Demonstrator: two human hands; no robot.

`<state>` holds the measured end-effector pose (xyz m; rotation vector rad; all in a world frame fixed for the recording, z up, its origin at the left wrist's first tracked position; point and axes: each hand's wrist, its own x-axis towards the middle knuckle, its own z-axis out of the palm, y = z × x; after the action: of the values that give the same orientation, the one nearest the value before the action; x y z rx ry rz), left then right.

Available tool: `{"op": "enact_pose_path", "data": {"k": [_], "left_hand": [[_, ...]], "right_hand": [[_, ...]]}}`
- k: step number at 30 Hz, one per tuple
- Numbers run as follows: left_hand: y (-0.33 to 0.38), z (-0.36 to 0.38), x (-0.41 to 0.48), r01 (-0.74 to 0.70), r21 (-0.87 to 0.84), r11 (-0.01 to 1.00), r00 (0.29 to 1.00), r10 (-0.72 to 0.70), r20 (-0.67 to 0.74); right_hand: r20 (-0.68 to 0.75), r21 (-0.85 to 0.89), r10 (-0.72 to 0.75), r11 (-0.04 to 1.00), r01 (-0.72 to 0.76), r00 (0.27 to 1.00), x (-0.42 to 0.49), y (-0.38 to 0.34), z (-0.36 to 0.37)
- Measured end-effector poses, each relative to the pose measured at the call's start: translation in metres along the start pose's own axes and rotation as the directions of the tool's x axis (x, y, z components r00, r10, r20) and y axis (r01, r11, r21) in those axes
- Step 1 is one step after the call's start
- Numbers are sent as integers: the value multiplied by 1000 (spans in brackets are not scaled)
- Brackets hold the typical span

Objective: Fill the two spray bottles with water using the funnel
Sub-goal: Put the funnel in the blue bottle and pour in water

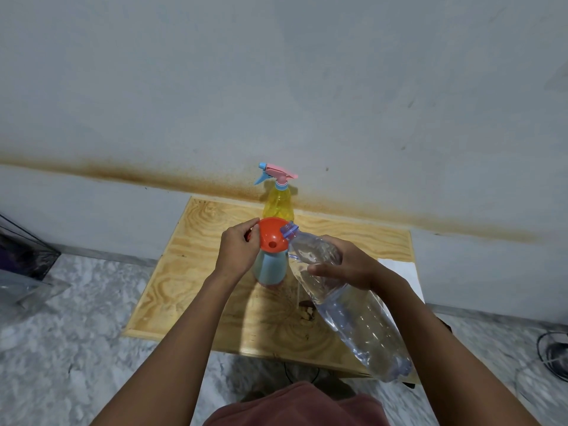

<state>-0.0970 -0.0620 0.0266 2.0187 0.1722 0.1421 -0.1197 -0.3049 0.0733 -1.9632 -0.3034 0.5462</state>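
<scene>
An orange funnel (273, 233) sits in the neck of a light blue spray bottle (272, 269) standing on the wooden table (196, 265). My left hand (239, 250) pinches the funnel's left rim. My right hand (344, 265) grips a large clear water bottle (347, 309), tilted with its open mouth at the funnel's right edge. Behind them stands a yellow spray bottle (278, 204) with its pink and blue trigger head on, close to the wall.
The table stands against a stained grey wall (307, 87). A white sheet (402, 272) lies at the table's right side. Dark debris (307, 312) marks the wood near the water bottle. Marble floor (76, 318) surrounds the table; a cable (553, 355) lies at far right.
</scene>
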Motion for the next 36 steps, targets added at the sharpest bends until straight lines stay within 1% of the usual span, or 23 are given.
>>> {"op": "enact_pose_path", "data": {"k": [6, 9, 11, 13, 15, 18, 20, 25, 27, 31, 36], "left_hand": [[-2, -1, 0, 10, 0, 1000, 1000, -10, 2], [-2, -1, -1, 22, -6, 1000, 1000, -22, 11], [0, 0, -1, 28, -6, 1000, 999, -27, 16], [1, 0, -1, 30, -1, 1000, 999, -30, 13], [1, 1, 0, 31, -1, 1000, 999, -31, 11], [2, 0, -1, 23, 3, 1000, 1000, -23, 8], [2, 0, -2, 13, 11, 1000, 1000, -13, 2], [-1, 1, -1, 2, 29, 1000, 1000, -1, -11], [-2, 1, -1, 3, 33, 999, 1000, -2, -15], [-1, 1, -1, 14, 35, 999, 1000, -14, -23], [-2, 2, -3, 29, 28, 999, 999, -28, -33]], "right_hand": [[-133, 34, -81, 996, 87, 988, -9, 1, 1], [-245, 57, -127, 988, 145, 961, -15, 0, 1], [-330, 111, -140, 976, 185, 934, -18, -1, -1], [-428, 162, -155, 956, 244, 891, -20, -2, -4], [-538, 188, -148, 939, 289, 830, -21, -3, -8], [-682, 157, -144, 929, 335, 717, -18, -3, -12], [-739, 129, -137, 932, 338, 660, -13, -2, -14], [-795, 66, -146, 944, 322, 588, 5, 4, -20], [-820, 69, -124, 948, 311, 559, 12, 6, -21], [-878, 90, -75, 944, 317, 473, 24, 12, -20], [-898, 74, -66, 951, 299, 435, 29, 24, -18]]}}
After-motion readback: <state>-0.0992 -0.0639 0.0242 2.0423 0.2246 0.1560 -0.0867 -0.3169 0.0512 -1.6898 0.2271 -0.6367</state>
